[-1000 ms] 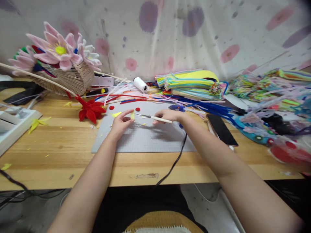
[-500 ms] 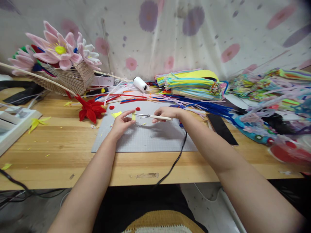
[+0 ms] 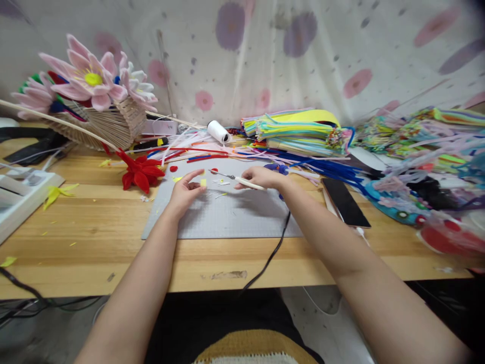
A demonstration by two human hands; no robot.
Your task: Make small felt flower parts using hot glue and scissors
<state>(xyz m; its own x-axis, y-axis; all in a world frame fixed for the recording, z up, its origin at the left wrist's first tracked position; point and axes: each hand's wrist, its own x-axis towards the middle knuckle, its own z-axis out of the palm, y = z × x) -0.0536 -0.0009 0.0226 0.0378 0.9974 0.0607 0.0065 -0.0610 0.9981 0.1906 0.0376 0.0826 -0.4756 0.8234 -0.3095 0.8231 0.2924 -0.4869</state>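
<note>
Counter (image 3: 125,258): pale wood, scuffed patch (image 3: 229,274) at near edge. Grey gridded mat (image 3: 212,222) flat at centre. Just left of it, red flower (image 3: 142,172); further left, yellow petal piece (image 3: 58,194), loose yellow scraps, white casing (image 3: 28,194) at left edge. Right of mat: black phone (image 3: 346,202). Far side: woven basket (image 3: 127,121) left, white spool (image 3: 217,131) mid, multicoloured stem bundle (image 3: 303,131) right of spool.

A red flower (image 3: 141,173) lies left of the grey mat (image 3: 212,220).

head-worn view, facing forward and down
</note>
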